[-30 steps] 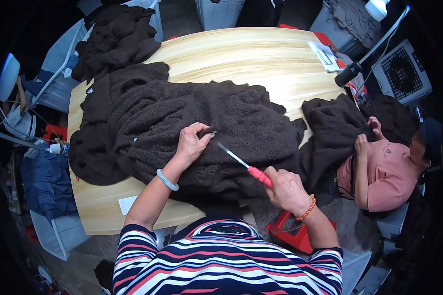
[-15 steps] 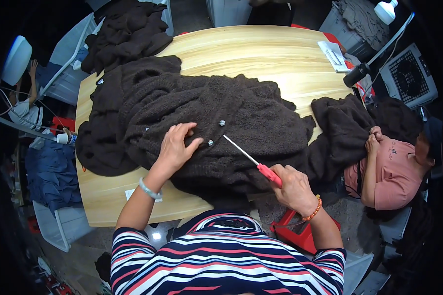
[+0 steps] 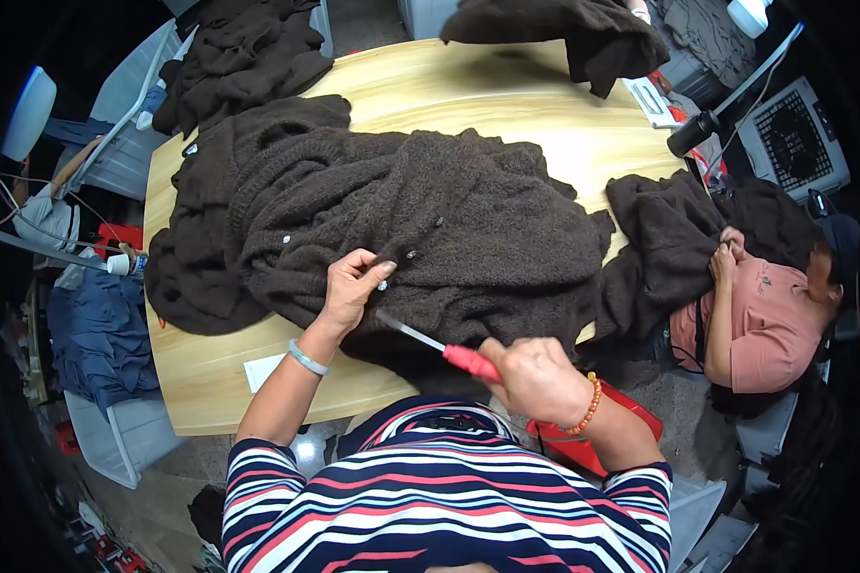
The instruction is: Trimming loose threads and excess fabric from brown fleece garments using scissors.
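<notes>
left hand [image 3: 349,289]: spread before, now pinching dark knit [image 3: 497,224] | right hand [image 3: 542,380]: grips red-handled tool [image 3: 468,362], shifted leftward

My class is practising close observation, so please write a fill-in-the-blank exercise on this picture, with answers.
The right hand grips a tool with a ____ handle.
A pale bangle circles this person's ____ wrist.
The left hand touches dark knitwear on a wooden ____.
The co-worker at the picture's right wears a ____ top.

Missing words: red; left; table; pink.
</notes>
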Action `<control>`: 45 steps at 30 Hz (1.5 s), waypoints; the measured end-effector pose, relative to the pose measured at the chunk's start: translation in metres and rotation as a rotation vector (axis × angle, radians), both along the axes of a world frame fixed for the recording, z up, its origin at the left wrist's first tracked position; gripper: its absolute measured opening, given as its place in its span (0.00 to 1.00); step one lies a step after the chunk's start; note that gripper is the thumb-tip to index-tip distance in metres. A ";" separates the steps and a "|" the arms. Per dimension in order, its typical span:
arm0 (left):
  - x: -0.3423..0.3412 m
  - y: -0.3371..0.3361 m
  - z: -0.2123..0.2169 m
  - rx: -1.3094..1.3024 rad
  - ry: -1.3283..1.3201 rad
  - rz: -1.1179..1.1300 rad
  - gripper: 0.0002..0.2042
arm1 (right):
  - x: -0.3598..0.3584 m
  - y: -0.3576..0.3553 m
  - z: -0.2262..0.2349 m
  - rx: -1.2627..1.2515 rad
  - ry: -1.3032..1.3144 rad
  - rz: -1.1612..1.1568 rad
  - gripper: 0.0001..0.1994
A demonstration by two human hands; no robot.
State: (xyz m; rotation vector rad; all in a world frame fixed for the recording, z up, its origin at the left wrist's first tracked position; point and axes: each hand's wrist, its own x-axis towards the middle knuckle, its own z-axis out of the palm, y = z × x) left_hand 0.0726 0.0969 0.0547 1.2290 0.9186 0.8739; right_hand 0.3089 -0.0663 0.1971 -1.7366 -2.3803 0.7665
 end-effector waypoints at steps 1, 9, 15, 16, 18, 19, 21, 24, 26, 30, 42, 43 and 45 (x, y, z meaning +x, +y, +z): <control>-0.001 -0.001 -0.001 -0.112 -0.135 0.040 0.04 | 0.001 0.003 -0.005 0.013 -0.015 -0.061 0.10; -0.002 0.001 0.008 -0.316 -0.247 0.099 0.04 | 0.002 0.004 -0.007 0.043 0.037 -0.146 0.10; -0.032 0.067 0.090 0.485 0.277 0.299 0.03 | 0.044 0.014 -0.044 0.134 0.179 -0.369 0.08; -0.026 0.077 0.108 0.691 0.354 0.464 0.04 | 0.059 0.023 -0.052 0.120 0.207 -0.396 0.07; -0.012 0.057 0.128 0.783 0.493 0.424 0.08 | 0.084 0.039 -0.070 0.062 0.293 -0.448 0.09; -0.002 0.036 0.127 0.899 0.503 0.221 0.13 | 0.092 0.048 -0.073 0.089 0.299 -0.478 0.09; 0.022 -0.009 0.114 1.075 0.558 -0.129 0.23 | 0.107 0.075 -0.075 0.146 0.277 -0.516 0.08; 0.049 -0.047 0.064 0.995 0.756 -0.376 0.32 | 0.119 0.136 -0.071 0.221 0.190 -0.525 0.12; 0.052 -0.038 0.051 1.014 0.836 -0.373 0.34 | 0.118 0.156 -0.074 0.377 0.176 -0.536 0.12; 0.027 -0.006 0.069 0.034 0.373 -0.449 0.13 | 0.122 0.120 -0.054 0.361 0.139 -0.480 0.10; 0.039 -0.009 0.019 -0.251 0.277 -0.560 0.04 | 0.050 -0.061 -0.024 -0.126 0.013 -0.342 0.11; 0.038 -0.010 0.016 -0.261 0.250 -0.543 0.03 | 0.040 -0.064 -0.021 -0.179 0.047 -0.320 0.11; 0.034 -0.015 0.015 -0.234 0.242 -0.517 0.03 | 0.026 -0.064 -0.016 -0.239 0.086 -0.300 0.11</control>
